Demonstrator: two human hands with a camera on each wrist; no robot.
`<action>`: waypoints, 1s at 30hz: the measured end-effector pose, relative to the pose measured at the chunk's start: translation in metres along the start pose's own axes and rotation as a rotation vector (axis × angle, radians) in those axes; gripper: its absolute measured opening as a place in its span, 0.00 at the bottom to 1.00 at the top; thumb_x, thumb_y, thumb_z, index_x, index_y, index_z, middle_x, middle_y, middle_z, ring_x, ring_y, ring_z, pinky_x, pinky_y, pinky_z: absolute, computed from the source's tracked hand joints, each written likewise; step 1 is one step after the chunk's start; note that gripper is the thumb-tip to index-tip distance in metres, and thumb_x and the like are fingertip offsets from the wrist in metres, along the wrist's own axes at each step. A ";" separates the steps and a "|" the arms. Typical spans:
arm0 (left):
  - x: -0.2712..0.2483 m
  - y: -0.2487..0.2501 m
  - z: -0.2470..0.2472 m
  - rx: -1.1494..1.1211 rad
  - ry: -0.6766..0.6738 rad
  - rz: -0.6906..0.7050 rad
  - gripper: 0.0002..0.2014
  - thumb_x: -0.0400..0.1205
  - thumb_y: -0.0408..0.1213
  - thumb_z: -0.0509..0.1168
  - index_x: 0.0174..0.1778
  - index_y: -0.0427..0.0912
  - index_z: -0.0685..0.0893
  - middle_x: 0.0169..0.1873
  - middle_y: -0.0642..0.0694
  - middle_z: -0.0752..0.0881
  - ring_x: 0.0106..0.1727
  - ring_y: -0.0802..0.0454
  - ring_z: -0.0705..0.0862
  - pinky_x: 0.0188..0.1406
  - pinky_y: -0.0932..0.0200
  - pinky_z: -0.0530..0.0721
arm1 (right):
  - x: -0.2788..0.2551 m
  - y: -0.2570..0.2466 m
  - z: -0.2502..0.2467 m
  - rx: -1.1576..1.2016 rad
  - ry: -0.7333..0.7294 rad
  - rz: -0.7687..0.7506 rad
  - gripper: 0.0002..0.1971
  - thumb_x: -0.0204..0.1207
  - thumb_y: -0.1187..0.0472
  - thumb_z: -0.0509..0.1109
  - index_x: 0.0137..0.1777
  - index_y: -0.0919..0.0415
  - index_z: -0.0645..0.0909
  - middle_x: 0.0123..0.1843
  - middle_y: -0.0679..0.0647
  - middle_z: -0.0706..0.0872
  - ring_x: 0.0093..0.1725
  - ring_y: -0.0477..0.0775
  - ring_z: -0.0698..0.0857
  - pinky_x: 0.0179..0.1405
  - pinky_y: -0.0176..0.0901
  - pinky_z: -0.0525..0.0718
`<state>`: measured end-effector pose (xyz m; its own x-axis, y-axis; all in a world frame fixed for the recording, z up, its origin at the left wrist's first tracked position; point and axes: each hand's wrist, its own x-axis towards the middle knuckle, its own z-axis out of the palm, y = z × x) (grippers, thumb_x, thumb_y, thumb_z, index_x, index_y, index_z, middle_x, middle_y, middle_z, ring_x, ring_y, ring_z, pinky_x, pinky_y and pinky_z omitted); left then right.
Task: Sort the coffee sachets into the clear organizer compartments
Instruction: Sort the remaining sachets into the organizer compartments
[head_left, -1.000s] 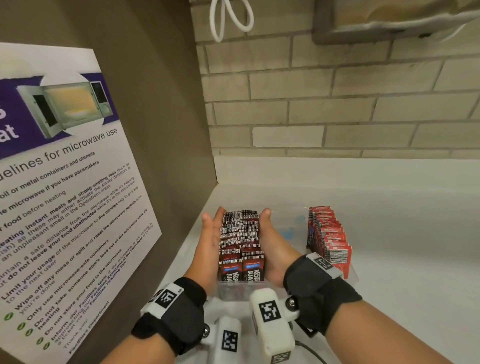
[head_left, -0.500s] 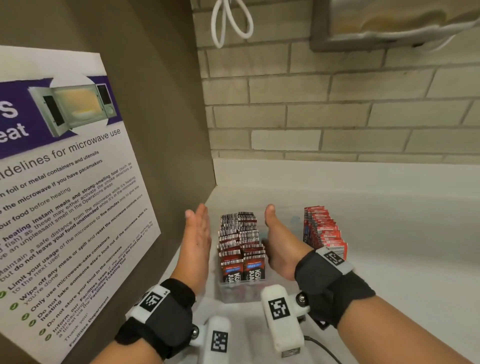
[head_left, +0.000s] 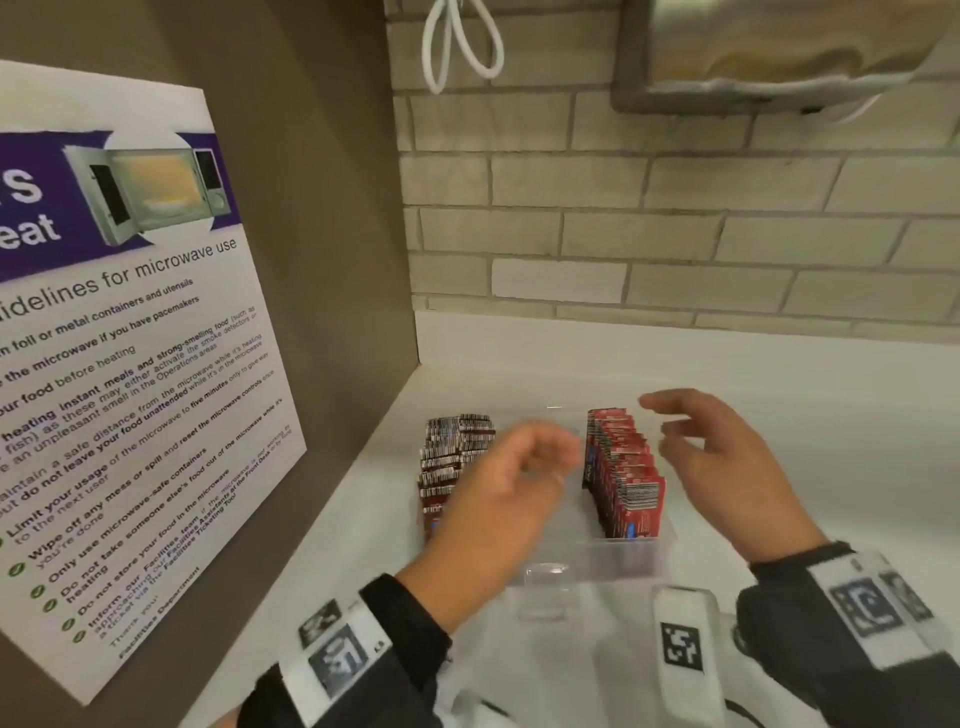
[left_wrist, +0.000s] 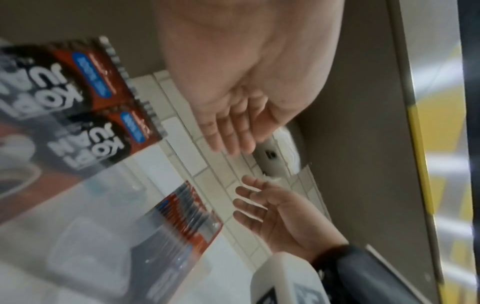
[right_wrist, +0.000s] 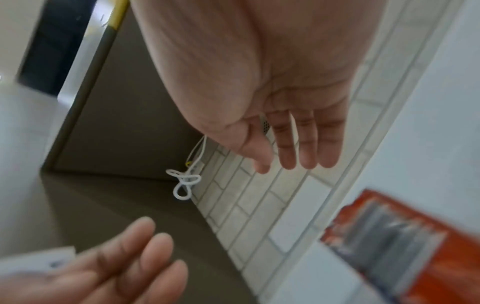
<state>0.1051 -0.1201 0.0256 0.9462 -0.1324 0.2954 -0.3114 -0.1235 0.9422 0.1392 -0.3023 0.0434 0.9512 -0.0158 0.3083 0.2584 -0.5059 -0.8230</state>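
A white counter (head_left: 779, 441) runs into a corner: a pale brick-tile wall (head_left: 675, 234) stands at twelve o'clock and a grey-brown side panel (head_left: 322, 234) at nine o'clock, with a microwave-use poster (head_left: 130, 364) stuck on it. A looped white cord (head_left: 462, 47) hangs on the tiles at the top, and the underside of a metal box (head_left: 779, 52) shows at one o'clock. On the counter sits the clear organizer (head_left: 587, 566). Dark brown coffee sachets (head_left: 452, 452) stand packed in its left compartment, at ten o'clock from the tray's middle, and red sachets (head_left: 623, 467) stand in a row in its right compartment, at two o'clock. The left hand (head_left: 498, 499) hovers over the gap between the two stacks, fingers loosely bent and holding nothing. The right hand (head_left: 727, 467) hovers just right of the red row, fingers spread and relaxed, also holding nothing. Both wrists wear dark bands with printed square markers.
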 end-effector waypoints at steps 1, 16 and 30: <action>-0.002 -0.008 0.008 0.127 -0.099 -0.012 0.20 0.80 0.22 0.59 0.49 0.55 0.82 0.52 0.59 0.84 0.55 0.69 0.81 0.54 0.76 0.74 | -0.002 0.009 -0.001 -0.096 -0.018 -0.028 0.18 0.76 0.72 0.62 0.58 0.49 0.78 0.60 0.45 0.76 0.58 0.47 0.77 0.52 0.33 0.73; -0.001 -0.043 0.020 0.739 -0.309 0.181 0.20 0.81 0.22 0.57 0.63 0.46 0.81 0.61 0.50 0.81 0.62 0.55 0.78 0.64 0.61 0.74 | -0.029 0.061 0.000 -0.307 -0.206 -0.245 0.30 0.77 0.68 0.67 0.71 0.37 0.65 0.68 0.31 0.65 0.66 0.32 0.69 0.59 0.20 0.70; 0.005 -0.044 0.007 0.597 -0.246 0.051 0.09 0.79 0.34 0.65 0.53 0.50 0.82 0.47 0.59 0.80 0.43 0.66 0.79 0.39 0.79 0.72 | -0.033 0.030 0.002 -0.385 -0.286 -0.199 0.19 0.74 0.61 0.72 0.61 0.42 0.73 0.53 0.34 0.69 0.52 0.34 0.75 0.46 0.19 0.73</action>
<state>0.1232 -0.1223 -0.0155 0.9030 -0.3658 0.2256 -0.4183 -0.6276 0.6566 0.1156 -0.3149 0.0073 0.9118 0.3225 0.2541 0.4096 -0.7565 -0.5099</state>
